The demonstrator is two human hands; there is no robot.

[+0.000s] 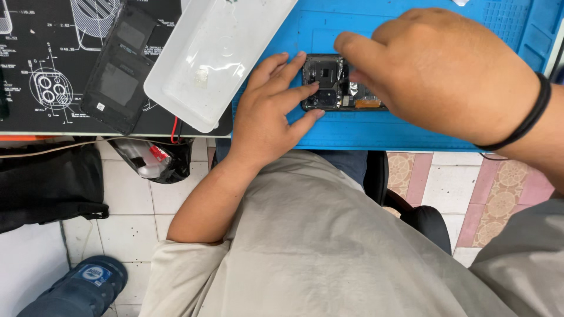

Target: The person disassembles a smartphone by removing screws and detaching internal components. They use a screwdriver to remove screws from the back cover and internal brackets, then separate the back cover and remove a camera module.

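Opened phone point(338, 88) lies on blue mat point(376, 132) at bench edge. Left hand point(267, 114) w/ fingers point(294, 97) spread flat, pressing its left end. Right hand point(437, 70) covers its right part, fingers curled down; grip can't tell. White tray point(214, 56) & black back cover point(120, 67) lie to the left

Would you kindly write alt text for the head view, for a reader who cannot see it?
Two bare hands work on an opened phone lying on a blue mat: the left hand steadies its end, the right hand covers the rest. A white tray and a dark back cover lie to the left.
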